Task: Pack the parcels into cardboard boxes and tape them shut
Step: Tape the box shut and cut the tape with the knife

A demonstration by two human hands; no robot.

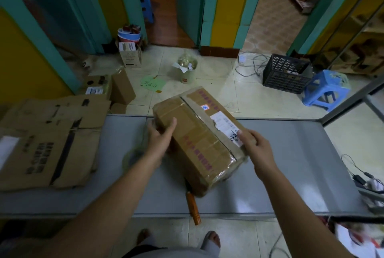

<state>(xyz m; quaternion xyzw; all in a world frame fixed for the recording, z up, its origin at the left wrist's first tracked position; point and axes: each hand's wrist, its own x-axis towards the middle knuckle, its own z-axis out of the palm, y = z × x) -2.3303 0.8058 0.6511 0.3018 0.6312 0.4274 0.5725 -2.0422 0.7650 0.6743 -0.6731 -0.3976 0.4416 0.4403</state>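
- Now the box (199,139) sits tilted over the middle of the bench (291,164), seam already taped and far end reaching past the back edge.
- The left hand (161,135) grips its left end, thumb on top; the right hand (255,145) clasps its right edge by the label (225,125).
- The step looks like shifting the sealed box: lift with both grips rather than dragging.
- Its low corner lies over a wooden-handled tool (192,205) near the front edge; clear that.
- Flat cartons (47,143) fill the left end, so set down rightward.
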